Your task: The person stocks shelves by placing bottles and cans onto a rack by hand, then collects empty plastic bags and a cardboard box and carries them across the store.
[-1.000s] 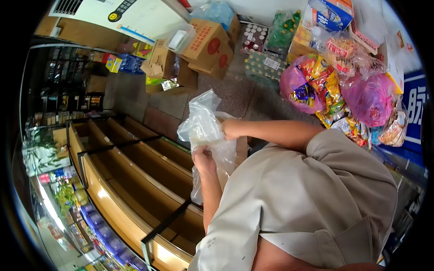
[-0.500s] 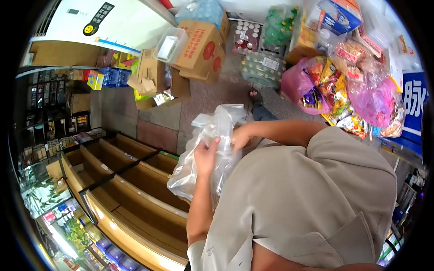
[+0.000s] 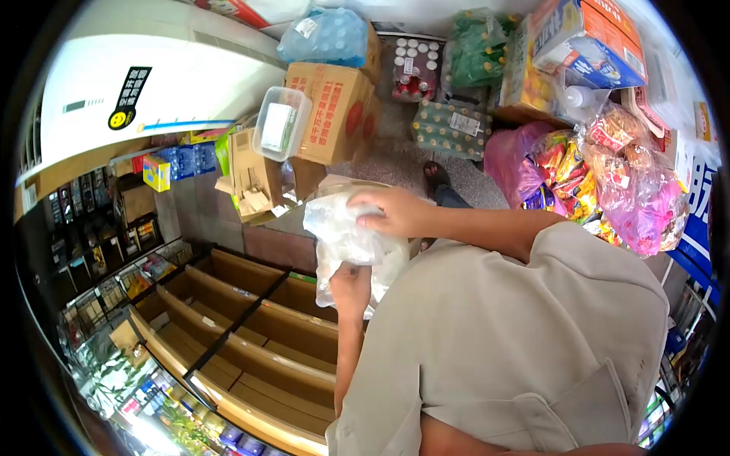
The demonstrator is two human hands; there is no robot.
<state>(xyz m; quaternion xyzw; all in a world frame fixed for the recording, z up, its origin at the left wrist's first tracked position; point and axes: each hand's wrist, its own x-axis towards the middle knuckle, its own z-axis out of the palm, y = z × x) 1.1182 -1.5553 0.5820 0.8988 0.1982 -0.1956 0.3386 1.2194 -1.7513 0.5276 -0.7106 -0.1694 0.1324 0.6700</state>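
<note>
A translucent plastic bag (image 3: 334,228) hangs crumpled in front of my body, gathered between my two hands. My right hand (image 3: 388,213) reaches across from the right and lies on the upper part of the bag, fingers closed on the plastic. Lower down, my left hand (image 3: 351,287) is closed round a bunched part of it, with the fingers partly hidden under the folds. Looser plastic spreads below and to the side of both hands, close to my shirt.
Wooden shelf bins (image 3: 258,342) run along my left. Ahead stand an opened carton (image 3: 255,171), a large printed carton (image 3: 331,110) with a clear plastic tub (image 3: 281,125), and shrink-wrapped bottles (image 3: 450,129). Pink bags of snacks (image 3: 517,163) lie at right.
My right hand has come up over the top of the bag, and my left hand has dropped lower. The bag is more bunched together. The view has shifted slightly.
</note>
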